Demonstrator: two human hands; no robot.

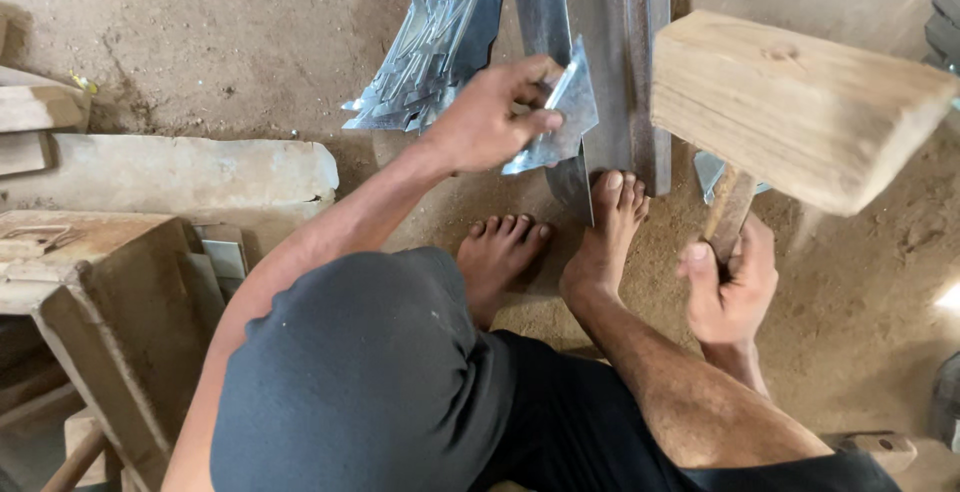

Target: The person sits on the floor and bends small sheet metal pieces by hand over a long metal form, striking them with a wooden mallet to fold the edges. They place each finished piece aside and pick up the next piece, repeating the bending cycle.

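One sheet-metal piece [560,117], thin, grey, pointed, pinched in the left hand [490,117] against the steel rail [625,62]; likely light and stiff, edges probably sharp, best gripped by the flat faces. Right hand [730,287] clenched on the handle of a wooden mallet [790,102], raised right of the rail. Stack of like pieces [430,52] left of the rail. Bare right foot [605,237] touches the rail's near end; dirt floor [230,42] around it.

left hand [487,117]: grips metal sheet piece [560,122] | right hand [728,287]: wooden mallet [790,107]
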